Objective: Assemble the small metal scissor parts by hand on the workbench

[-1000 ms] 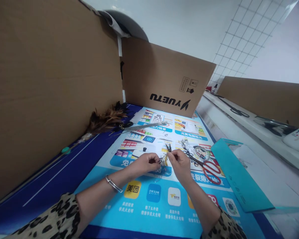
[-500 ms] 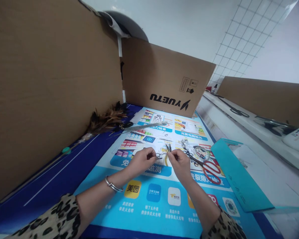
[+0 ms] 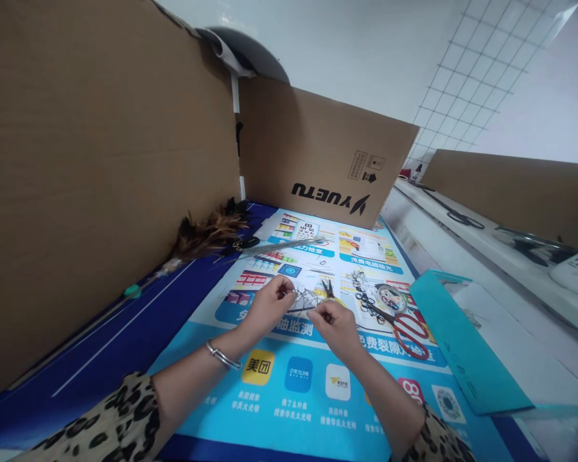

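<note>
Head view: a tangle (image 3: pixel 306 299) of thin, dark strands sits between the two hands, just above or on the sheet (image 3: pixel 207 423); which of the two cannot be determined. Its long axis runs crosswise, from the left hand (image 3: pixel 272 305) to the right hand (image 3: pixel 340 326), with the right end slightly nearer the wearer. The left hand pinches the far left edge between thumb and forefinger. The right hand's fingertips are drawn together at the near right edge and appear to grasp it, though the contact is too small to confirm. Neither hand is clearly the closer; each is at one end. The small scissors (image 3: pixel 327 289) lie just beyond the right hand, blades directed away from the wearer; whether they touch its fingers cannot be told. Further right are black rings (image 3: pixel 365 300), the red scissors (image 3: pixel 395 322) and a teal folder (image 3: pixel 465 346).
</note>
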{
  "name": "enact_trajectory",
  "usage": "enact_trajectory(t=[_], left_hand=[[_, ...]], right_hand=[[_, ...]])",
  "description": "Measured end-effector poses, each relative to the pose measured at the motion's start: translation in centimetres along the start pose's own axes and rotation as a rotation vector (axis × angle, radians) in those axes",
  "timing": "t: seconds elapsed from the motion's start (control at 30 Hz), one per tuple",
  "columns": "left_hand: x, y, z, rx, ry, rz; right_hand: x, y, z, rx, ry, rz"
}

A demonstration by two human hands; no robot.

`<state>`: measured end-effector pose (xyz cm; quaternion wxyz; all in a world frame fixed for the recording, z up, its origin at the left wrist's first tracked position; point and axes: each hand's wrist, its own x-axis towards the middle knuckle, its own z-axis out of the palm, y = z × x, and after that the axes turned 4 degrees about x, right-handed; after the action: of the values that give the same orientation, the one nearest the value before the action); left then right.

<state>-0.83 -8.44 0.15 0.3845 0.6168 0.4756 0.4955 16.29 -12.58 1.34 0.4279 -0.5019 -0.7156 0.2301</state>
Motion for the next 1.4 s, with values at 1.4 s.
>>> enact_trajectory(t=[1.4], left_hand=[[-0.4, 1.2, 0.2, -0.434, -0.17, -0.206]], right_hand=[[0.0, -0.1, -0.1, 0.11, 0.032, 0.079]])
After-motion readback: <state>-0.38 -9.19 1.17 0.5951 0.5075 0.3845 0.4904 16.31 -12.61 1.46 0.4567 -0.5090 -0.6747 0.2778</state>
